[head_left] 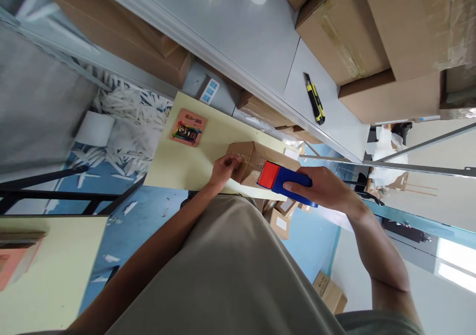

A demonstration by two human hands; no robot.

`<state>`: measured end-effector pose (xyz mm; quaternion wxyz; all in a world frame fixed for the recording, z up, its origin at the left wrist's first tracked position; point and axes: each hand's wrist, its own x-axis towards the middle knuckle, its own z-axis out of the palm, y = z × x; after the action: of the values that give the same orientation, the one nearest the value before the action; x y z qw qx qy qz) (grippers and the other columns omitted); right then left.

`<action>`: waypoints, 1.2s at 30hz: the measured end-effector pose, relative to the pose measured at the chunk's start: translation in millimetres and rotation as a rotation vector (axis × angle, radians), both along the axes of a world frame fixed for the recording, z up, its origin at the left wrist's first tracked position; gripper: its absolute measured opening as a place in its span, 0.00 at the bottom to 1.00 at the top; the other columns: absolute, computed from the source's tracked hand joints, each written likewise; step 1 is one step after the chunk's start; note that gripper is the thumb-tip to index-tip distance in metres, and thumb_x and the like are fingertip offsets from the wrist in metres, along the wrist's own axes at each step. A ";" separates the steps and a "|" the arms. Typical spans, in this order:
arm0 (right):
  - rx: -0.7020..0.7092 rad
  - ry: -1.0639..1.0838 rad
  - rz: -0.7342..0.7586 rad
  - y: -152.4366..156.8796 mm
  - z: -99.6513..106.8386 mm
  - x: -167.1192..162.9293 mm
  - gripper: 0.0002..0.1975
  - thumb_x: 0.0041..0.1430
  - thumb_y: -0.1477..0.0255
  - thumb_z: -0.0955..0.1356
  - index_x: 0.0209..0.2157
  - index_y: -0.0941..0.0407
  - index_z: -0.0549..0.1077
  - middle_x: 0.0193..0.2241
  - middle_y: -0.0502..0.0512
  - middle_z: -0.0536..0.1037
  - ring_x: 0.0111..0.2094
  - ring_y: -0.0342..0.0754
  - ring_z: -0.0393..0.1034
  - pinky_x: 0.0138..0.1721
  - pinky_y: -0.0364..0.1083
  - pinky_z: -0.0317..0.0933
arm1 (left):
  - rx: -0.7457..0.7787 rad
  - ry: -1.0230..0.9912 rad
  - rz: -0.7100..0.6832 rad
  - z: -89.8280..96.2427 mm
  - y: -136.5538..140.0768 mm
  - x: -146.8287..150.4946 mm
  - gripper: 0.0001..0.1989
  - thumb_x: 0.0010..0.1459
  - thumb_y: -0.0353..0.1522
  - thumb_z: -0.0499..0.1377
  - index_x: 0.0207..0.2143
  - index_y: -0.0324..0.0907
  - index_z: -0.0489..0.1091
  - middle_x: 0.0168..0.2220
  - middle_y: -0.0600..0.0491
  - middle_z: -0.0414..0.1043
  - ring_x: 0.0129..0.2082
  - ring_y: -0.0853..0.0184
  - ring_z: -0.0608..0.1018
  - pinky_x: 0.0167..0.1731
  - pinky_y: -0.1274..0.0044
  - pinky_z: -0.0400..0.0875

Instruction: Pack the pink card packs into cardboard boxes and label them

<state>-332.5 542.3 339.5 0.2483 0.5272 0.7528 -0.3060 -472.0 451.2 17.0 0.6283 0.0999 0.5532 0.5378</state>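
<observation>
A small brown cardboard box (242, 164) lies on the pale yellow tabletop, close against my body. My left hand (223, 170) is at the box's left end, fingers curled and pinched against its edge; whether a strip of tape is under the fingertips I cannot tell. In my right hand (323, 188) is a tape dispenser, blue with a red front part (269, 175), gripped around its blue body. Its red end rests against or just over the near right side of the box. A pink-orange packet with colourful print (188, 127) lies left of the box.
Beyond the yellow table (163, 164) runs a raised grey shelf (238, 32) with a yellow-black utility knife (315, 99), white rolls and large cartons (345, 32). A power strip (209, 91) sits beneath it. White scraps (130, 111) and small boxes (279, 223) lie on the blue floor.
</observation>
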 end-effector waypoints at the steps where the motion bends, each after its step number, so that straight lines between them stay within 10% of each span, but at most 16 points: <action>1: -0.001 0.004 0.001 -0.9 -1.4 -0.3 0.29 0.64 0.39 0.70 0.29 0.52 0.77 0.21 0.49 0.77 0.20 0.46 0.71 0.23 0.46 0.54 | 0.013 0.049 0.009 -0.5 -0.8 2.0 0.27 0.50 0.55 0.74 0.34 0.41 0.79 0.31 0.52 0.79 0.31 0.67 0.75 0.33 0.76 0.70; 5: 0.000 -0.002 0.034 -5.2 -5.2 -1.8 0.29 0.65 0.40 0.70 0.27 0.52 0.76 0.22 0.51 0.77 0.22 0.46 0.70 0.26 0.46 0.55 | 0.049 0.270 0.020 -8.0 -5.7 7.0 0.20 0.58 0.47 0.71 0.43 0.41 0.80 0.40 0.48 0.80 0.33 0.68 0.76 0.35 0.76 0.71; 10: -0.025 -0.033 0.055 -10.6 1.6 -5.5 0.30 0.66 0.39 0.69 0.29 0.52 0.77 0.23 0.52 0.78 0.24 0.47 0.71 0.27 0.46 0.55 | 0.049 0.290 -0.047 -17.6 -10.2 -8.2 0.48 0.54 0.42 0.75 0.73 0.44 0.62 0.50 0.46 0.78 0.34 0.68 0.77 0.36 0.75 0.74; 16: -0.070 -0.188 0.067 -15.7 14.6 -13.6 0.31 0.67 0.38 0.66 0.33 0.54 0.76 0.27 0.53 0.80 0.27 0.47 0.73 0.30 0.46 0.56 | 0.656 0.463 -0.449 39.5 -9.8 -52.7 0.53 0.49 0.41 0.79 0.74 0.58 0.62 0.75 0.46 0.55 0.71 0.48 0.66 0.67 0.58 0.69; 24: 0.007 -0.265 0.147 -29.5 14.9 -23.7 0.27 0.70 0.43 0.67 0.35 0.53 0.77 0.29 0.53 0.81 0.29 0.49 0.74 0.31 0.46 0.54 | 0.814 0.889 -0.593 78.4 9.7 -34.2 0.18 0.54 0.26 0.70 0.48 0.47 0.81 0.66 0.45 0.66 0.60 0.52 0.72 0.63 0.57 0.71; 36: 0.067 -0.330 0.214 -33.0 8.8 -16.8 0.28 0.72 0.42 0.66 0.39 0.53 0.79 0.33 0.56 0.84 0.33 0.52 0.77 0.32 0.46 0.55 | 0.722 0.931 -0.570 60.3 11.2 -15.9 0.27 0.56 0.23 0.64 0.58 0.41 0.73 0.51 0.44 0.81 0.53 0.51 0.76 0.55 0.61 0.74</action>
<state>-349.3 509.3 348.2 0.3817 0.4951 0.7635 -0.1621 -487.9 462.4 77.3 0.3683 0.6697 0.5039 0.4025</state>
